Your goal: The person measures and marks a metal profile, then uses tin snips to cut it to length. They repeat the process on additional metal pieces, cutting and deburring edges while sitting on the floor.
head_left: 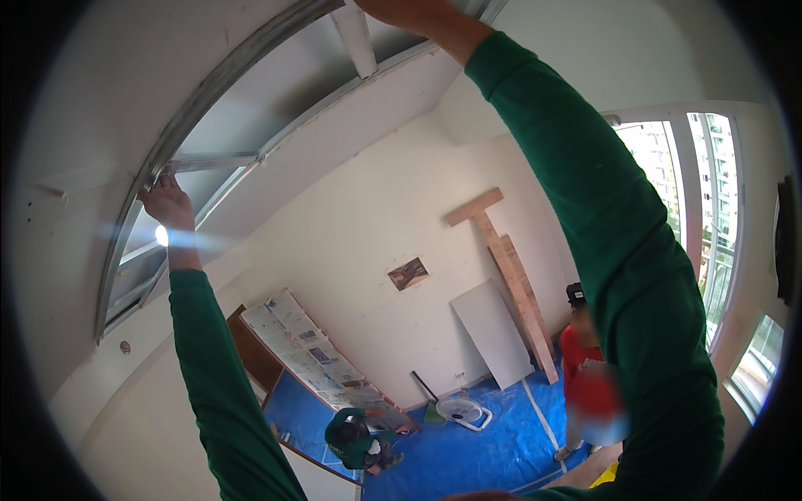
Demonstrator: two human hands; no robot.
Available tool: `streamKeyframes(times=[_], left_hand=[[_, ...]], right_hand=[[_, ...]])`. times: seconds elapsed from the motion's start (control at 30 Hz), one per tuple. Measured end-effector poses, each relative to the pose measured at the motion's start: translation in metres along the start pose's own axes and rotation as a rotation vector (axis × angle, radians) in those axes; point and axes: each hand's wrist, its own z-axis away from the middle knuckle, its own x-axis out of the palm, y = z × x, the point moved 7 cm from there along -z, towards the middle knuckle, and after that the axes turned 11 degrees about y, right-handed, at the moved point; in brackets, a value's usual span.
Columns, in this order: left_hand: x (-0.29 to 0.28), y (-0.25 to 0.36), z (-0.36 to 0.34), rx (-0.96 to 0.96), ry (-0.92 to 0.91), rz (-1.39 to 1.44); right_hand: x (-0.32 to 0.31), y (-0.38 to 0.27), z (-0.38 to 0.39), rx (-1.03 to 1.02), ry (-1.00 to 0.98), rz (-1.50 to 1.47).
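Two green sleeves (219,392) rise toward a ceiling frame of grey metal channels overhead, in the upper left of the view. The left hand (170,204) is raised to the long, curved-looking edge channel (203,98), its fingers bent upward where a cross channel (219,162) meets it; whether they pinch the metal or only press on it, I cannot tell. A bright spot of light glares beside that wrist. The right hand (408,10) is higher up, near the same edge channel and a pale crosspiece (357,43), but the picture's upper rim cuts it off, so its grip cannot be told.

Below, a blue sheet (501,438) covers the floor. A person in a dark green top (354,441) is low down on it beside a paper-covered panel (322,355), near a white fan (461,409). A T-shaped wooden piece (483,209) and a pale flat panel (493,334) lean on the wall. Another person in a red shirt (585,374) stands at right, partly behind the right sleeve.
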Motion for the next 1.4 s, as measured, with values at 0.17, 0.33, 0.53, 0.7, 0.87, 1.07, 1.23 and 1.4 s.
streamKeyframes(times=[0.17, 0.33, 0.53, 0.7, 0.87, 1.07, 1.23, 1.4], left_hand=[[-0.001, 0.0, 0.001, 0.031, 0.012, 0.027], [-0.005, -0.002, -0.003, 0.026, 0.045, -0.006], [-0.003, -0.003, -0.003, 0.031, 0.021, 0.028], [-0.013, -0.011, -0.012, 0.084, 0.075, -0.031], [-0.032, -0.021, -0.028, 0.219, 0.04, -0.074], [-0.02, -0.027, -0.017, 0.181, 0.05, 0.024], [0.004, -0.013, 0.009, 0.009, 0.128, 0.096], [0.007, -0.012, 0.013, -0.038, 0.068, -0.003]], right_hand=[[0.004, 0.003, 0.0, 0.072, -0.031, 0.041], [0.0, -0.007, 0.002, 0.004, -0.015, 0.0], [-0.005, 0.004, -0.001, 0.09, -0.011, 0.0], [-0.025, -0.003, 0.011, 0.152, 0.05, -0.085], [-0.025, -0.038, 0.051, 0.15, 0.056, 0.022], [0.104, -0.11, 0.081, 0.083, -0.256, -0.045], [0.196, -0.156, 0.081, 0.087, -0.338, -0.152], [0.257, -0.157, 0.078, 0.007, -0.355, -0.187]])
